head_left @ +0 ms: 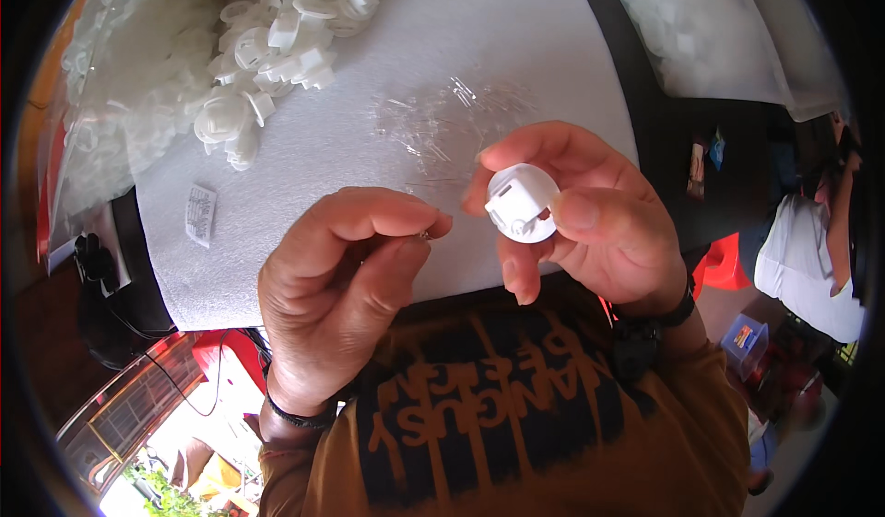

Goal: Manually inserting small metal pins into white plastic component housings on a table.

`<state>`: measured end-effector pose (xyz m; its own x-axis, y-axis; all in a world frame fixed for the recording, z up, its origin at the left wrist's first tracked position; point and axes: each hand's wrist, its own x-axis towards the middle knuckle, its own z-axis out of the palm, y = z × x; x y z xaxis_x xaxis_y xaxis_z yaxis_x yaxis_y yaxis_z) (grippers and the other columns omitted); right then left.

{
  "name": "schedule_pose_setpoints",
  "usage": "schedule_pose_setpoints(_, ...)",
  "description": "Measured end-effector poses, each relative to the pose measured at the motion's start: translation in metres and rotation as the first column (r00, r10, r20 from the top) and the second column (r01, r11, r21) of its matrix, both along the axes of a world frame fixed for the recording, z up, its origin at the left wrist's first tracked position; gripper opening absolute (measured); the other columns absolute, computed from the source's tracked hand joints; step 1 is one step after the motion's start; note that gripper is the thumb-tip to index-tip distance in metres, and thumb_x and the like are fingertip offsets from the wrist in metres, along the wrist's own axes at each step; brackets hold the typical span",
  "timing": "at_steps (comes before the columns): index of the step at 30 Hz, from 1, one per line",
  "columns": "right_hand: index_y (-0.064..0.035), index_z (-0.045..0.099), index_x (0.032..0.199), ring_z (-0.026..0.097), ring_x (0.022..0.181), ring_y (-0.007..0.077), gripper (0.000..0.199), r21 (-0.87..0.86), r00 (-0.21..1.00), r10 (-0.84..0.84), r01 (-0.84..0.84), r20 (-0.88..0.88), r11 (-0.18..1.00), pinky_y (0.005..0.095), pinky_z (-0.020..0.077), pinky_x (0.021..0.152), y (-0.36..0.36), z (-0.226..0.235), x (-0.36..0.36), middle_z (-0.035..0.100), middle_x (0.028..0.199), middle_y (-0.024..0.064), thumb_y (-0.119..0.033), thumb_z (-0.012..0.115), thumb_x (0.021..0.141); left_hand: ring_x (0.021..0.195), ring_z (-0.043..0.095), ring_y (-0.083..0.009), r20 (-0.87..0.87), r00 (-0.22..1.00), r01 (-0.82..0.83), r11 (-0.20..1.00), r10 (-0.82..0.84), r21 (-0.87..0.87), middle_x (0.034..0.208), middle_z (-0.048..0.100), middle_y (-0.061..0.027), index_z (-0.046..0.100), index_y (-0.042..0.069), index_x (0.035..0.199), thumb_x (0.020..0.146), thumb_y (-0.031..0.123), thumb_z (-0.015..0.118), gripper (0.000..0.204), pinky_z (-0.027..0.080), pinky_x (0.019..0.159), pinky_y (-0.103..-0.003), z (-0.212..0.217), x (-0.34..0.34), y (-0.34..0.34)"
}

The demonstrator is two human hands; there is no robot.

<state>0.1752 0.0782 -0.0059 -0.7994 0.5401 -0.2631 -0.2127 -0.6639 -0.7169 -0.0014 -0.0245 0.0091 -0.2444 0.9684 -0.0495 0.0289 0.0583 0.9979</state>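
Observation:
My right hand (590, 213) grips a round white plastic part (524, 202) between thumb and fingers. A raised block with a dark slot shows on the face of that part. To its left, my left hand (355, 264) pinches thumb and forefinger around a tiny metal piece (425, 235), too small to make out its kind. The two hands are apart, held above the pale foam sheet. Beyond them, several thin shiny metal pins (429, 144) lie scattered on the foam sheet (304, 162).
At the back left, many similar white plastic parts (286, 42) lie heaped beside a large clear bag (147, 93) full of them. Another filled bag (691, 29) stands at the back right. A small printed paper packet (200, 215) lies left of my hands. The dark table (668, 139) shows on the right.

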Motion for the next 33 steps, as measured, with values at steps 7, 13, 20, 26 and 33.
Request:
schedule_pose_setpoints(7, 0.0053, 0.046, 0.116, 0.062, 0.063, 0.0221, 0.046, -0.014, 1.0, 0.027, -0.027, -0.005, 1.0, 0.0305, 0.0522, 0.054, -0.002, -0.002, -0.007, 0.059, 0.097, 0.0201, -0.027, 0.056, 0.084, 0.078, 0.056, -0.0109, 0.271, 0.959, 0.017, 0.974, -0.079, 0.224, 0.09, 0.06, -0.0093, 0.057, -0.002, 0.096, 0.08, -0.005, 0.06, 0.016, 0.045, 0.071, -0.023, -0.007, -0.007, 0.003)
schedule_pose_setpoints(13, -0.0006, 0.051, 0.117, 0.058, 0.076, 0.0133, 0.035, -0.08, 0.99, 0.12, -0.125, -0.068, 0.989, 0.0276, 0.0477, 0.071, 0.003, 0.0, -0.008, 0.059, 0.097, 0.0071, -0.022, 0.053, 0.089, 0.065, 0.051, -0.0107, 0.325, 0.944, -0.078, 0.996, 0.063, 0.033, 0.077, 0.056, -0.011, 0.052, 0.002, 0.089, 0.08, 0.013, 0.065, 0.019, 0.041, 0.053, -0.021, 0.008, 0.005, 0.006)
schedule_pose_setpoints(20, 0.0005, 0.051, 0.117, 0.059, 0.076, 0.0132, 0.034, -0.1, 0.99, 0.126, -0.132, -0.058, 0.986, 0.0275, 0.0474, 0.07, 0.003, 0.0, -0.011, 0.06, 0.093, 0.006, -0.018, 0.053, 0.089, 0.06, 0.051, -0.0089, 0.318, 0.947, -0.093, 0.98, 0.032, 0.178, 0.08, 0.057, -0.0134, 0.052, 0.0, 0.091, 0.081, 0.011, 0.064, 0.019, 0.035, 0.042, -0.015, -0.009, 0.005, 0.01)
schedule_pose_setpoints(26, 0.0008, 0.051, 0.117, 0.059, 0.076, 0.0132, 0.034, -0.101, 0.99, 0.133, -0.137, -0.05, 0.985, 0.0285, 0.0476, 0.07, 0.004, -0.001, -0.013, 0.06, 0.091, 0.0057, -0.017, 0.053, 0.089, 0.053, 0.047, -0.0066, 0.326, 0.945, -0.091, 0.98, 0.028, 0.179, 0.081, 0.058, -0.0137, 0.053, 0.0, 0.092, 0.081, 0.01, 0.063, 0.018, 0.037, 0.044, -0.017, -0.013, 0.004, 0.01)
schedule_pose_setpoints(33, 0.0004, 0.051, 0.117, 0.059, 0.076, 0.0132, 0.034, -0.09, 0.988, 0.149, -0.152, -0.044, 0.984, 0.029, 0.048, 0.072, 0.004, -0.004, -0.014, 0.061, 0.09, 0.0057, -0.018, 0.053, 0.089, 0.05, 0.045, -0.0054, 0.283, 0.959, -0.06, 0.982, 0.007, 0.178, 0.082, 0.058, -0.0137, 0.053, 0.0, 0.09, 0.082, 0.009, 0.062, 0.015, 0.037, 0.044, -0.017, -0.012, 0.001, 0.011)
